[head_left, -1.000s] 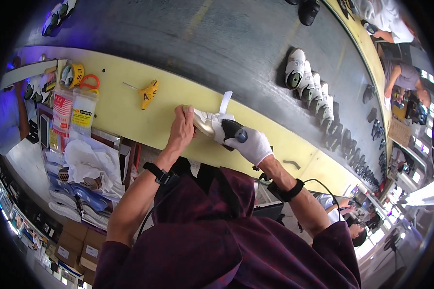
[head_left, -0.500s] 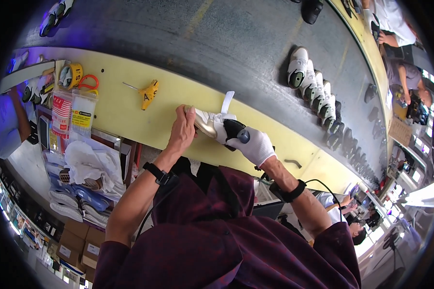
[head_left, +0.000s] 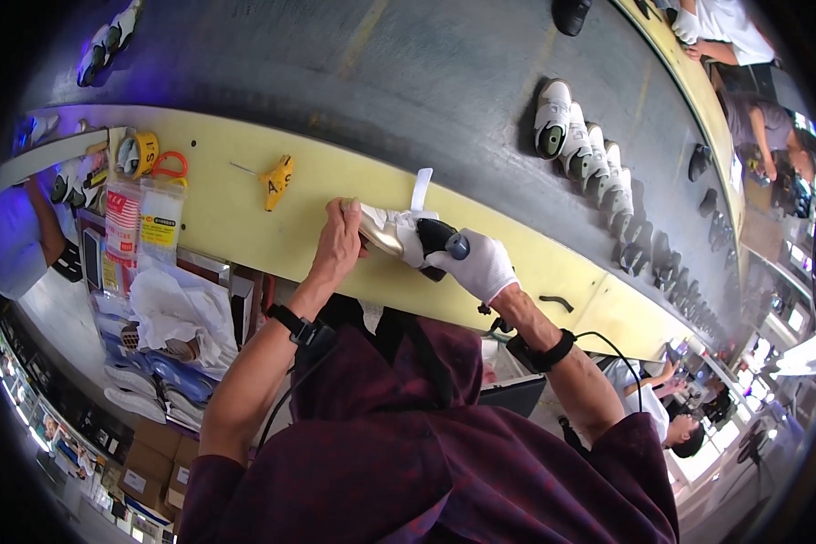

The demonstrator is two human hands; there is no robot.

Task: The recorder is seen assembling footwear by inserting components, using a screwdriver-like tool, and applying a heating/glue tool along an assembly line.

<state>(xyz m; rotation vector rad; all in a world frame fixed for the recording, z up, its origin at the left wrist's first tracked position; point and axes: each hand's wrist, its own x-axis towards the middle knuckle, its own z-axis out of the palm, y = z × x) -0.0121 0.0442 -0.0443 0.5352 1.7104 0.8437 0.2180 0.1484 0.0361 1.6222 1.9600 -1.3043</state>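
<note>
As the left hand (head_left: 338, 240) pinched the shoe (head_left: 393, 238) right of the yellow tool (head_left: 278, 182), right hand (head_left: 482, 269) gripped a grey cylinder (head_left: 458, 247). Opening (head_left: 433, 234) seemingly being worked; next move likely needed a steady toe (head_left: 374, 227).

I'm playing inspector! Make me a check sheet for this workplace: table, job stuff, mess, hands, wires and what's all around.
Surface: long yellow bench.
Job's things: white-and-gold shoe, dark inside; grey round-ended object at its opening.
Clutter: yellow-handled tool and dark curved strip, both lying on the bench.
Hands: bare left hand grips the shoe's end; white-gloved right hand holds the grey object.
Cables: thin black cable by the right wristband.
Surroundings: row of shoes beyond the bench; other people at right.
</note>
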